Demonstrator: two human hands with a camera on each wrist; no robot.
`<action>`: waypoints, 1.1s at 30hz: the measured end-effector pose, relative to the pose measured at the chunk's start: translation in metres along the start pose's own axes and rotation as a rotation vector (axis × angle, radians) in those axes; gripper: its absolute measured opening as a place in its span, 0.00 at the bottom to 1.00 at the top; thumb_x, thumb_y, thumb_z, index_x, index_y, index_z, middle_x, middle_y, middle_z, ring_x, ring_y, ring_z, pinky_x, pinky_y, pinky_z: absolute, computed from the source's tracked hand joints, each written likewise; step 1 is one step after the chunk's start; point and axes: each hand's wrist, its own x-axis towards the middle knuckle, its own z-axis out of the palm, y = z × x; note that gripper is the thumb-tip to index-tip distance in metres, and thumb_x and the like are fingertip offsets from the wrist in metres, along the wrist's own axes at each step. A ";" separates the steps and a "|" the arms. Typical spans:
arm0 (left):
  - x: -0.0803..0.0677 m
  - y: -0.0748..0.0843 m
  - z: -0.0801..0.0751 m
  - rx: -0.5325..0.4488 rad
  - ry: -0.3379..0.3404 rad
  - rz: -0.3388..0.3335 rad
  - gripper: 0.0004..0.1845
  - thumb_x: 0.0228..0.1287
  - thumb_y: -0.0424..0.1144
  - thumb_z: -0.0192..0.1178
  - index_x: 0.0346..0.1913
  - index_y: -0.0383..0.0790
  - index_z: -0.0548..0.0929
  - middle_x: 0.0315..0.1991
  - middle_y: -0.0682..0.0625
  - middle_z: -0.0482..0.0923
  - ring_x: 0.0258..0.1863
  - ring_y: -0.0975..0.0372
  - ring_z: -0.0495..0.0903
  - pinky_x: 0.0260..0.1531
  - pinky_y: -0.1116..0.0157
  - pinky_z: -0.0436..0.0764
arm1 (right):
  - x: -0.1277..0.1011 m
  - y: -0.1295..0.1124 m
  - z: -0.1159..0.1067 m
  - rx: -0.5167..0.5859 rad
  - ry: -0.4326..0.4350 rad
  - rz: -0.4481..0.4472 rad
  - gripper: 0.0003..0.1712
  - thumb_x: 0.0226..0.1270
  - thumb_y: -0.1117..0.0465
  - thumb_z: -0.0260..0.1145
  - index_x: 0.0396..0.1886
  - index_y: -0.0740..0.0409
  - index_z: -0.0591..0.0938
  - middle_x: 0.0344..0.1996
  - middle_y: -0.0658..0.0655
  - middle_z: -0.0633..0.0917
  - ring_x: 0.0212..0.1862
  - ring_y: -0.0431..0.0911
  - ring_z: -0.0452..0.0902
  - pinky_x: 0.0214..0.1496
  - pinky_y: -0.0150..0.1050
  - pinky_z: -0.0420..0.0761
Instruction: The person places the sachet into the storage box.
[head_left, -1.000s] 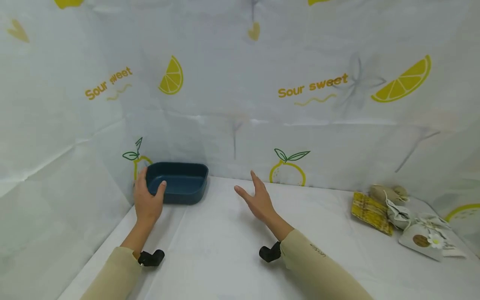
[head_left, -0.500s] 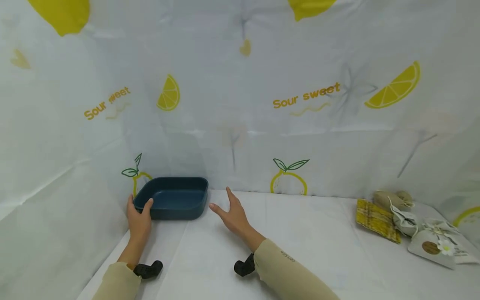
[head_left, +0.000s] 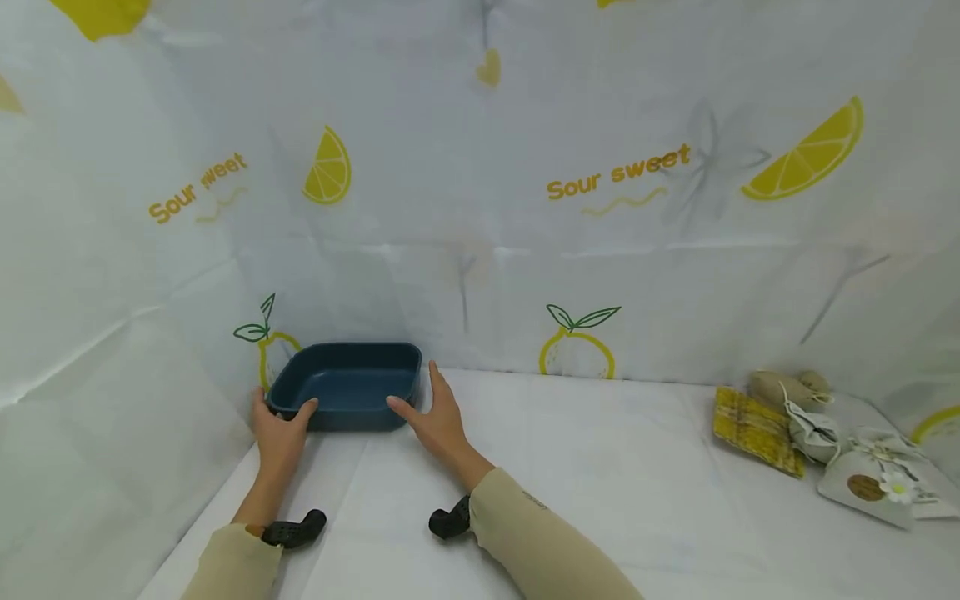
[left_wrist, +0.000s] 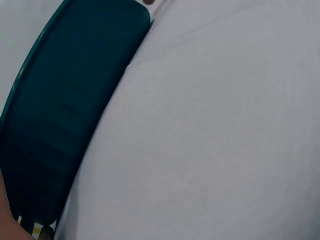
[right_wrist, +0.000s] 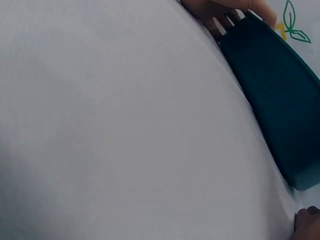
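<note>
A dark blue, shallow rectangular tray (head_left: 347,383) stands on the white tablecloth (head_left: 570,467) in the back left corner. My left hand (head_left: 281,414) grips its front left corner, thumb over the rim and fingers along the outer wall. My right hand (head_left: 418,402) lies with straight fingers against the tray's right end, thumb at the front right corner. The left wrist view shows the tray's front wall (left_wrist: 65,115) from close by. In the right wrist view the tray (right_wrist: 275,95) has the left hand's fingers (right_wrist: 220,9) at its far end.
Several small cloth pouches (head_left: 832,454) and a yellow woven sachet (head_left: 753,427) lie at the table's back right. Lemon-print cloth walls (head_left: 480,208) close off the left side and the back, and the tray sits close to both.
My right hand has moved left across the table to the tray's right end. My left hand has slid from the tray's left side to its front left corner.
</note>
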 end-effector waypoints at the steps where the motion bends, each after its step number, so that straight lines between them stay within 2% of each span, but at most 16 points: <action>1: 0.000 0.000 0.002 0.014 -0.021 0.002 0.56 0.68 0.47 0.63 0.81 0.37 0.32 0.82 0.34 0.33 0.82 0.41 0.40 0.78 0.40 0.50 | 0.001 0.000 0.000 -0.009 -0.006 -0.003 0.58 0.65 0.31 0.64 0.84 0.44 0.46 0.82 0.56 0.54 0.82 0.57 0.50 0.79 0.62 0.58; 7: -0.003 -0.002 0.005 0.120 -0.126 0.014 0.61 0.64 0.55 0.67 0.82 0.48 0.31 0.83 0.36 0.34 0.81 0.40 0.42 0.75 0.36 0.53 | -0.002 0.002 -0.003 -0.027 -0.024 0.003 0.57 0.68 0.36 0.65 0.84 0.47 0.43 0.83 0.56 0.52 0.82 0.56 0.49 0.79 0.62 0.58; 11: -0.003 -0.001 0.006 0.205 -0.178 0.016 0.62 0.62 0.61 0.67 0.83 0.51 0.32 0.83 0.38 0.34 0.82 0.40 0.43 0.75 0.35 0.52 | -0.002 0.005 -0.012 -0.025 -0.028 0.017 0.57 0.69 0.37 0.65 0.84 0.46 0.43 0.83 0.56 0.52 0.83 0.56 0.49 0.79 0.60 0.58; 15: -0.003 0.000 0.008 0.278 -0.226 0.026 0.59 0.62 0.63 0.65 0.83 0.52 0.36 0.83 0.38 0.40 0.81 0.39 0.46 0.75 0.36 0.53 | -0.003 0.010 -0.022 -0.032 -0.031 0.017 0.57 0.68 0.37 0.65 0.84 0.46 0.44 0.82 0.56 0.53 0.82 0.56 0.49 0.79 0.60 0.58; 18: -0.003 0.000 0.011 0.280 -0.246 0.049 0.57 0.63 0.62 0.66 0.83 0.52 0.41 0.83 0.37 0.44 0.81 0.39 0.48 0.75 0.36 0.54 | -0.005 0.014 -0.030 -0.034 -0.023 0.017 0.57 0.67 0.37 0.66 0.84 0.46 0.45 0.82 0.56 0.53 0.82 0.57 0.51 0.79 0.60 0.59; 24: -0.007 0.008 0.025 0.265 -0.308 0.061 0.58 0.60 0.59 0.68 0.83 0.46 0.43 0.81 0.33 0.46 0.80 0.40 0.49 0.75 0.37 0.55 | -0.013 0.021 -0.054 -0.029 -0.001 0.021 0.57 0.66 0.38 0.68 0.84 0.44 0.47 0.82 0.55 0.55 0.81 0.57 0.54 0.77 0.59 0.64; 29: -0.011 0.015 0.044 0.235 -0.358 0.077 0.59 0.59 0.58 0.69 0.82 0.44 0.43 0.79 0.31 0.46 0.78 0.40 0.52 0.74 0.38 0.57 | -0.023 0.026 -0.077 -0.034 0.030 0.018 0.56 0.66 0.40 0.69 0.84 0.44 0.48 0.82 0.56 0.55 0.79 0.59 0.59 0.75 0.58 0.68; 33: -0.016 0.020 0.061 0.247 -0.400 0.099 0.60 0.59 0.59 0.69 0.83 0.44 0.40 0.80 0.33 0.45 0.80 0.40 0.49 0.75 0.37 0.55 | -0.030 0.031 -0.095 -0.047 0.050 0.043 0.56 0.65 0.40 0.70 0.83 0.42 0.49 0.81 0.56 0.56 0.78 0.60 0.61 0.75 0.58 0.68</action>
